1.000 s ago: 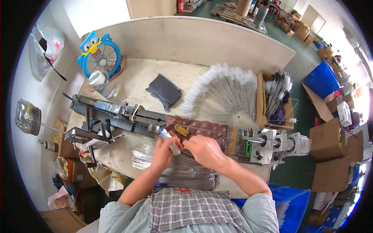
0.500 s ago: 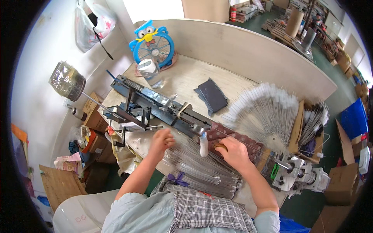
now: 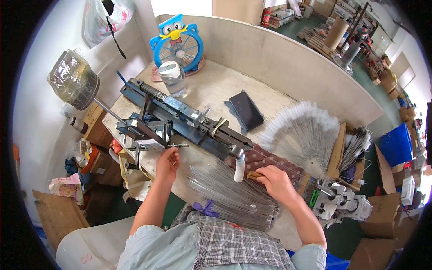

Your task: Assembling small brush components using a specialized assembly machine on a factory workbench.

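My left hand (image 3: 168, 164) is raised at the black metal fixture (image 3: 150, 139), its fingertips pinched together close to the end of a thin metal rod (image 3: 181, 146). What the pinch holds, if anything, is too small to make out. My right hand (image 3: 278, 183) is closed on a short yellow-brown piece (image 3: 254, 174) that looks like wood. Just left of that piece hangs a white-wrapped lever handle (image 3: 239, 170) on the long dark metal press (image 3: 193, 123). Below both hands lies a bundle of thin metal wires (image 3: 238, 193), with a purple tie (image 3: 206, 208) at its near left.
A fan of white-tipped wires (image 3: 306, 135) spreads at the right, beside a cardboard box (image 3: 335, 162) of more wires. A clamp-like metal machine (image 3: 342, 202) stands at the right edge. Farther back are a phone (image 3: 246, 110), a water jug (image 3: 173, 83) and a blue fan (image 3: 179, 49).
My left hand has moved left and up to the fixture's rod. My right hand has shifted slightly right and down, still gripping the yellow-brown piece. The whole view has shifted a little.
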